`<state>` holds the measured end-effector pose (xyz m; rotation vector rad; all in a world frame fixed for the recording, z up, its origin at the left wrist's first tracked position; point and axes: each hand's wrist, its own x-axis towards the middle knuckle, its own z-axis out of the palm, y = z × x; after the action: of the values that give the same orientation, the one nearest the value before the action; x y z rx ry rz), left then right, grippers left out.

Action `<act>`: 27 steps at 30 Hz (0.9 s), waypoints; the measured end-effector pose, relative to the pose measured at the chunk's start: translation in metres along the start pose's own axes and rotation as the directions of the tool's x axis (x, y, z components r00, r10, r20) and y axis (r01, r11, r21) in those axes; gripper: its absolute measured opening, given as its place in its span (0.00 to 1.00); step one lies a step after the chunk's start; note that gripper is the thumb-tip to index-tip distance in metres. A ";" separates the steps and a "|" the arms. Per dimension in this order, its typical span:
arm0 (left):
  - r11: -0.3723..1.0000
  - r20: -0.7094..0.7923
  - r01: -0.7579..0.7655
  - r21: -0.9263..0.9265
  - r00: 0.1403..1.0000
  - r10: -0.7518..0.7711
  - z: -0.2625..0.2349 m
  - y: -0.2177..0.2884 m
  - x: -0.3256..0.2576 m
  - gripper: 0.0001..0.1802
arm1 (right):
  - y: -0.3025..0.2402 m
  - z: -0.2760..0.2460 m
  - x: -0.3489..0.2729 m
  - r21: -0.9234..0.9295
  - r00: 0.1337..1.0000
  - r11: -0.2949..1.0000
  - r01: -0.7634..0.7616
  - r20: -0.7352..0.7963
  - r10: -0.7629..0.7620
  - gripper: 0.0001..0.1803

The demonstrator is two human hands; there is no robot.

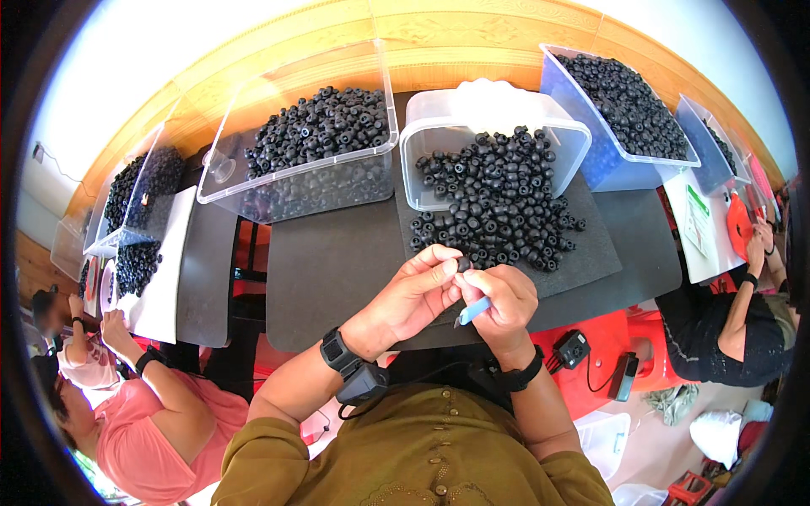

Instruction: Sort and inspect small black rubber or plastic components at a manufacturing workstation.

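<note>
My left hand (415,291) pinches a small round black part (463,264) between thumb and fingertips, close to the near edge of the pile. Right beside it, my right hand (506,308) is closed around a small tool with a light blue handle (475,310); its dark end points down and left, its exact kind is unclear. The right fingertips meet the black part too. Just beyond both hands, a heap of similar black parts (506,198), ball-like with holes, spills from a clear plastic bin (411,160) lying on its side on a dark mat (595,253).
A clear bin (295,190) of black parts stands at the back left, a bluish bin (637,173) at the back right. Co-workers sit left, in a pink top (160,430), and right, in dark clothes (717,329). A red stool (599,363) with small devices is at my right.
</note>
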<state>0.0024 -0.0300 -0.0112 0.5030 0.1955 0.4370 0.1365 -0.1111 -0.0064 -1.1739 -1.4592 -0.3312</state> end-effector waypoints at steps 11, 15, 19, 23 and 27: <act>0.999 0.104 0.047 -0.007 0.994 -0.046 -0.001 0.026 -0.011 0.12 | -0.002 -0.008 0.004 0.256 0.927 0.896 -0.362 0.197 0.318 0.20; 0.977 0.055 0.059 0.206 0.996 -0.072 -0.007 0.024 -0.011 0.14 | 0.000 -0.004 0.007 0.286 0.953 0.918 -0.275 0.207 0.221 0.14; 0.969 0.044 0.065 0.236 0.996 -0.078 -0.010 0.018 -0.007 0.14 | 0.003 -0.003 0.005 0.307 0.946 0.906 -0.292 0.230 0.227 0.12; 0.964 0.030 0.015 0.266 0.999 -0.024 -0.010 0.013 -0.003 0.13 | 0.002 -0.002 0.008 0.286 0.937 0.901 -0.326 0.229 0.266 0.09; 0.974 -0.012 -0.045 0.224 0.999 0.049 -0.003 0.009 -0.005 0.11 | 0.003 -0.004 0.000 0.269 0.889 0.852 -0.448 0.234 0.394 0.08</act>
<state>-0.0063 -0.0235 -0.0088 0.7260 0.2518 0.4682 0.1415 -0.1130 -0.0063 -1.2395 -1.2917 0.3100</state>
